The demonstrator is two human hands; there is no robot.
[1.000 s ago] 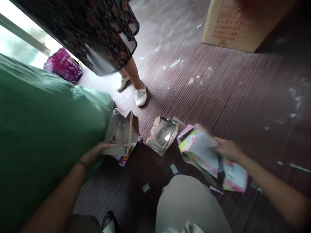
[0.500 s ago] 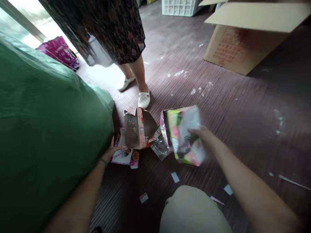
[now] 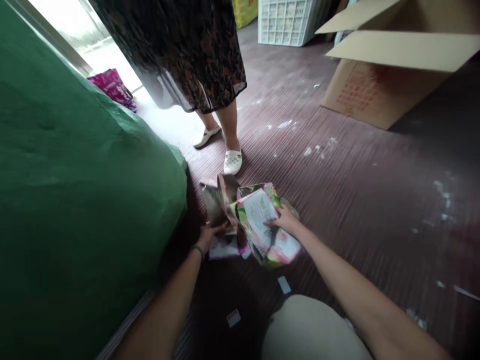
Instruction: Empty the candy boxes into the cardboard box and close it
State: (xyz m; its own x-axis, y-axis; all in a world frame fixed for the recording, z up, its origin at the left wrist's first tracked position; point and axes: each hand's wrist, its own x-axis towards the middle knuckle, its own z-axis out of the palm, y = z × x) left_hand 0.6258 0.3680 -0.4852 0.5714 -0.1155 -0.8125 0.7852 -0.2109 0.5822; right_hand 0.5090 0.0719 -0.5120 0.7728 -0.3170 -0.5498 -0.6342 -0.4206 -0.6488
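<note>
A heap of flattened toy packages (image 3: 258, 227), pink and green card with clear plastic windows, lies on the dark ribbed floor in front of me. My right hand (image 3: 285, 220) grips the top pink and green package and presses it onto the heap. My left hand (image 3: 210, 235) holds the left side of the heap, by a brown and silver carton (image 3: 217, 200) that stands tilted. A green band sits on my left wrist.
A big green sack (image 3: 75, 190) fills the left. Another person in a dark flowered dress (image 3: 187, 50) and white shoes (image 3: 232, 161) stands just beyond the heap. An open cardboard box (image 3: 378, 70) and white crate (image 3: 288, 20) lie far right. Small paper tags (image 3: 284, 284) dot the floor.
My right hand has carried the pink and green package from the right to the left onto the heap. My left hand has pulled the cartons together. The view has tilted up.
</note>
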